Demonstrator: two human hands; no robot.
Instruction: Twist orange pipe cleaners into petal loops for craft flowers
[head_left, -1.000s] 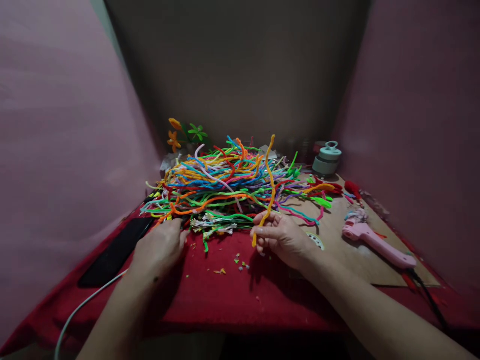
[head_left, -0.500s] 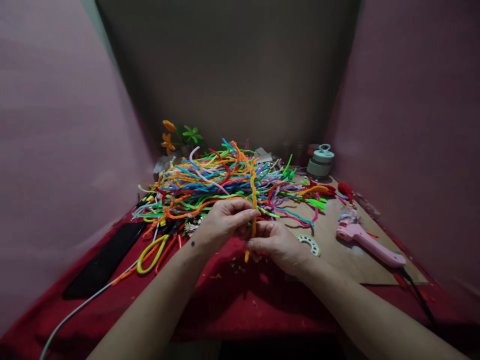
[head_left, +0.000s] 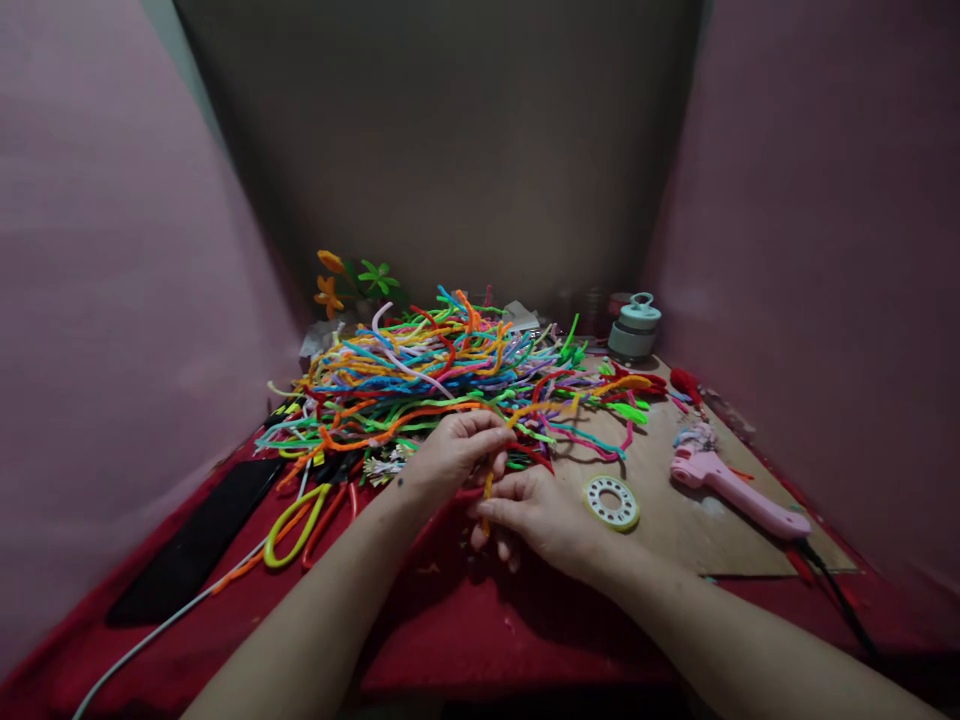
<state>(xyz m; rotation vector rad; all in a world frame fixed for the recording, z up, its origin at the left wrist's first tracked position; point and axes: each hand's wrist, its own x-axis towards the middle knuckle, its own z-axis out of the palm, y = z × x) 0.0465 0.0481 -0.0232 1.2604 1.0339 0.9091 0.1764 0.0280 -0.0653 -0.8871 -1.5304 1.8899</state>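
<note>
Hands together at the near middle of the table: the left hand (head_left: pixel 454 450) has thumb and fingertips pinched narrow on an orange pipe cleaner (head_left: pixel 551 405), and the right hand (head_left: pixel 536 510), just at its four o'clock, curls shut around the lower end of the same stem. Two grips close together, touching or nearly so. That looks like a hold for control, since a thin fuzzy wire flops unless both ends of the short stretch are pinned. The free length trails off toward two o'clock and lies across the edge of the big pile of pipe cleaners (head_left: pixel 427 370), so the stem is partly in the hands and partly resting on the heap.

That heap sits at twelve o'clock from the hands, close enough to pick from with a short reach. At nine o'clock lie scissors with yellow-green handles (head_left: pixel 296 525), handles toward the person, easy to grab. Further out at eight o'clock lie a black phone (head_left: pixel 195 545) and a white cable (head_left: pixel 150 625), clear of the working spot. At three o'clock a white ring (head_left: pixel 611 502) lies flat on a cardboard sheet (head_left: pixel 675 530), and beyond it rests a pink glue gun (head_left: pixel 731 480). My guess is the board is there to spare the red cloth (head_left: pixel 450 620) from drips. Far back at one o'clock stands a stack of tape rolls (head_left: pixel 634 328), and at eleven o'clock pipe-cleaner flowers (head_left: pixel 341 280) stand by the wall.
</note>
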